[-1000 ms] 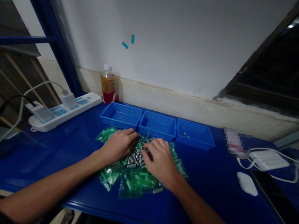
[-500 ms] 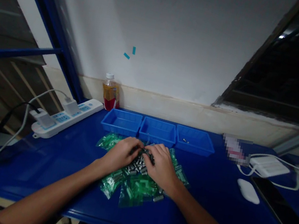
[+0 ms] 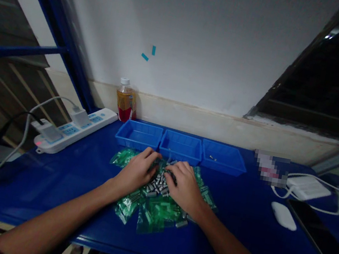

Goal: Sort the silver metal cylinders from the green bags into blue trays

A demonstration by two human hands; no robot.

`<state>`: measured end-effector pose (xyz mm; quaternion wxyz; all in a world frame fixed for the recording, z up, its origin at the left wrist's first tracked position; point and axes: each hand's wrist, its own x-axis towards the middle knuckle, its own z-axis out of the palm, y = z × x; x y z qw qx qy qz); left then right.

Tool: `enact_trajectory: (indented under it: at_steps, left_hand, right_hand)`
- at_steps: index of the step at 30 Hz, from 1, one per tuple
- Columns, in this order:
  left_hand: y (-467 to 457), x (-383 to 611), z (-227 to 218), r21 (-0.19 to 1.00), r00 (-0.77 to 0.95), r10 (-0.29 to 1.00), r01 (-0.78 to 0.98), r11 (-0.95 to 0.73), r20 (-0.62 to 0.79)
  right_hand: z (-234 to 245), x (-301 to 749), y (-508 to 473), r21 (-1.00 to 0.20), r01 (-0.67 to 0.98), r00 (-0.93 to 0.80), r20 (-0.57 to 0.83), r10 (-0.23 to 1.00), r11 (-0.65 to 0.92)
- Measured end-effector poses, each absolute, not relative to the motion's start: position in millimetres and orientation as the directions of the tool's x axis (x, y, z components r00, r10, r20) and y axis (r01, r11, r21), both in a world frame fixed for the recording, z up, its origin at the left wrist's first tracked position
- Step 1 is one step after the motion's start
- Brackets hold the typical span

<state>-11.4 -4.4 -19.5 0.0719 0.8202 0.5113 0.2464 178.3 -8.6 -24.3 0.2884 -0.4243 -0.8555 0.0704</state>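
Note:
A heap of small silvery metal cylinders (image 3: 159, 185) lies between my hands on the blue table (image 3: 78, 198). Curled over its left side is my left hand (image 3: 138, 169), thumb and fingers bent inward. My right hand (image 3: 185, 187) curves in from the opposite side, fingers bent. What the fingertips of either hand grip is hidden in the dark gap between them. Around the heap lie green-tinted clear plastic bags: one in front (image 3: 156, 217), one at front left (image 3: 126, 208), one at back left (image 3: 124, 157) and more on the right (image 3: 208, 196).
Behind the heap stand three blue trays: left (image 3: 121, 138), middle (image 3: 180, 155) and right (image 3: 223, 167), the last with a small metal piece inside. A drink bottle (image 3: 125, 101) and power strip (image 3: 73, 132) are leftward. On the right lie a white case (image 3: 284, 216) and phone (image 3: 321, 241).
My hands have drawn slightly apart, and more of the metal cylinders shows between them. The whole view has shifted a little.

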Motion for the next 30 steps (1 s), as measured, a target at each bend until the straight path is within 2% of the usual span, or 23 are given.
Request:
enact_trajectory:
  at_steps: [5, 8, 12, 16, 20, 24, 27, 30]
  left_hand:
    - [-1, -15, -20, 0.353, 0.38, 0.89, 0.82, -0.451, 0.253]
    - [-4, -14, -14, 0.477, 0.415, 0.871, 0.728, -0.492, 0.264]
    - [-12, -10, -2, 0.678, 0.474, 0.84, 0.528, -0.512, 0.266]
    - [-17, -7, 4, 0.748, 0.461, 0.853, 0.469, -0.469, 0.246]
    - [-15, -7, 6, 0.805, 0.471, 0.862, 0.43, -0.409, 0.187]
    - [-13, -13, 11, 0.771, 0.445, 0.87, 0.472, -0.428, 0.211]
    - [-13, -17, 11, 0.701, 0.394, 0.858, 0.507, -0.501, 0.329]
    - [-17, -15, 9, 0.575, 0.451, 0.775, 0.52, -0.631, 0.443]
  right_hand:
    - [-25, 178, -9, -0.36, 0.683, -0.479, 0.437, 0.762, 0.636]
    - [-22, 179, -11, -0.345, 0.676, -0.468, 0.482, 0.741, 0.651]
    - [-15, 178, -15, -0.284, 0.613, -0.519, 0.558, 0.647, 0.737]
    - [-12, 176, -18, -0.234, 0.587, -0.527, 0.617, 0.585, 0.775]
    - [-12, 176, -18, -0.242, 0.596, -0.518, 0.612, 0.597, 0.765]
    - [-14, 180, -14, -0.343, 0.596, -0.441, 0.616, 0.652, 0.727]
    - [-14, 181, -10, -0.427, 0.579, -0.361, 0.629, 0.688, 0.695]
    - [-13, 178, -11, -0.488, 0.55, -0.306, 0.637, 0.707, 0.678]
